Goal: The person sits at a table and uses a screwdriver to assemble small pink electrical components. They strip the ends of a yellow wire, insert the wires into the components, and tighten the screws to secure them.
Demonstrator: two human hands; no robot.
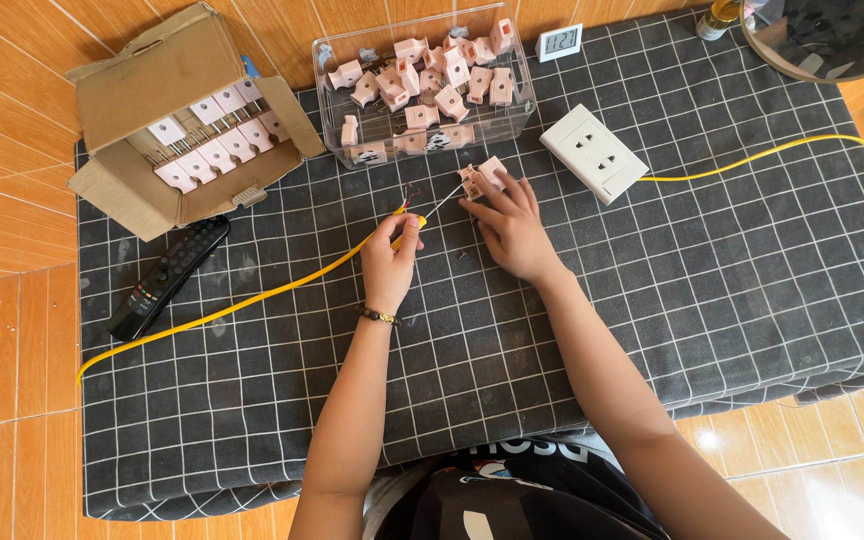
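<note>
My left hand (392, 255) pinches the stripped end of a yellow cable (252, 297), with thin bare wires sticking out toward the right. My right hand (512, 228) holds a small pink plug part (480, 178) at its fingertips, just in front of a clear plastic tray. One thin wire runs from the cable end to the plug part. Both hands rest over a dark grid-patterned cloth (712, 290).
The clear tray (422, 85) holds several pink plug parts. An open cardboard box (182, 110) with white plugs lies at the left. A black remote (167, 277), a white socket block (594, 152) with a yellow cord (752, 158), and a small clock (559, 41) lie around.
</note>
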